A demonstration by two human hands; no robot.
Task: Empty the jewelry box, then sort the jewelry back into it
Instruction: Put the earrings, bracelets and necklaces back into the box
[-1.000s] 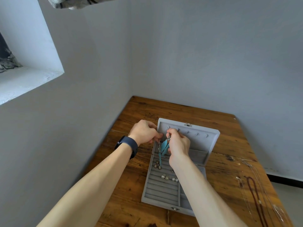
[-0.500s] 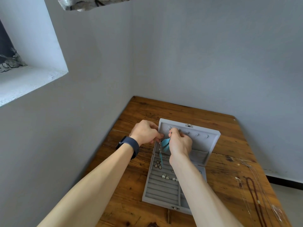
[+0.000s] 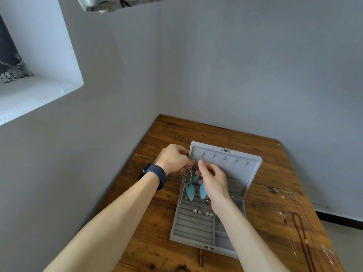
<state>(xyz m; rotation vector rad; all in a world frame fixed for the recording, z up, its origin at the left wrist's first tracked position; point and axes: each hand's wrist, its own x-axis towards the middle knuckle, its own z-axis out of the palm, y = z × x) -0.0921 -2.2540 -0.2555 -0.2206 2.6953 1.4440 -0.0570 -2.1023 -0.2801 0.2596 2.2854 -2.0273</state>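
At frame centre, the left hand (image 3: 173,160) and right hand (image 3: 213,181) each seem to pinch, fingers (image 3: 201,163) together, turquoise feather earrings (image 3: 190,190) hanging lengthwise over the open grey velvet jewelry box (image 3: 193,228), its lid pegs (image 3: 225,158) just above the right hand.

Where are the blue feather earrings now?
In the head view, the blue feather earrings hang pinched by the left hand and right hand, over the far left part of the open jewelry box, before its raised lid.
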